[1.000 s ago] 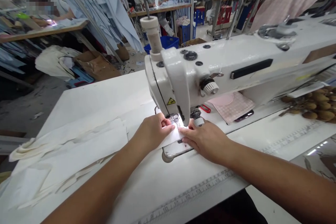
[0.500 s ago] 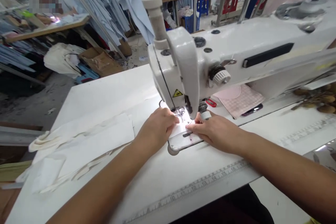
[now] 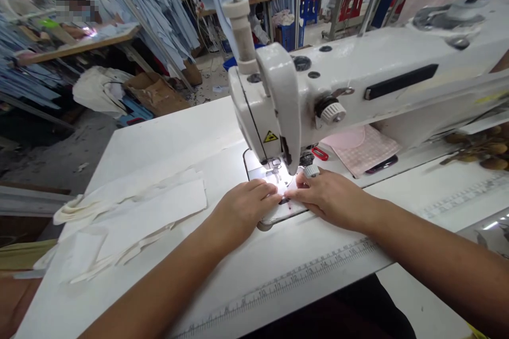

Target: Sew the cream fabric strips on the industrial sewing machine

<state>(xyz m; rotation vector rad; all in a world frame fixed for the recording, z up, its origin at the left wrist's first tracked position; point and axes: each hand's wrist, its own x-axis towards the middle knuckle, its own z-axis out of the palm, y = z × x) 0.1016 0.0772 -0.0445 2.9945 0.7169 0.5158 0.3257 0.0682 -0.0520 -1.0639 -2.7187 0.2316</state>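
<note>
My left hand (image 3: 246,209) is closed just in front of the sewing machine (image 3: 266,100), its thumb and fingers pressed together. From the other side my right hand (image 3: 338,198) comes in, also closed, with its fingertips almost meeting the left ones. Both sets of fingertips are low over the machine bed in front of the presser foot (image 3: 274,169). Whatever they pinch is lost in the lamp's glare and behind the fingers. Left of my hands lies a stack of white fabric pieces (image 3: 159,217), its edges uneven.
A ruler tape (image 3: 294,279) runs along the front of the white table (image 3: 175,127). Behind the needle area lie a red clip-like tool (image 3: 319,153) and pink checked fabric (image 3: 374,148). Across the aisle a person (image 3: 71,8) sits at another table, near hanging blue cloth.
My left hand has drawn back from beside the presser foot toward me, and its fingertips are now closer to the right ones. The right hand stays nearly in place. The view has shifted slightly.
</note>
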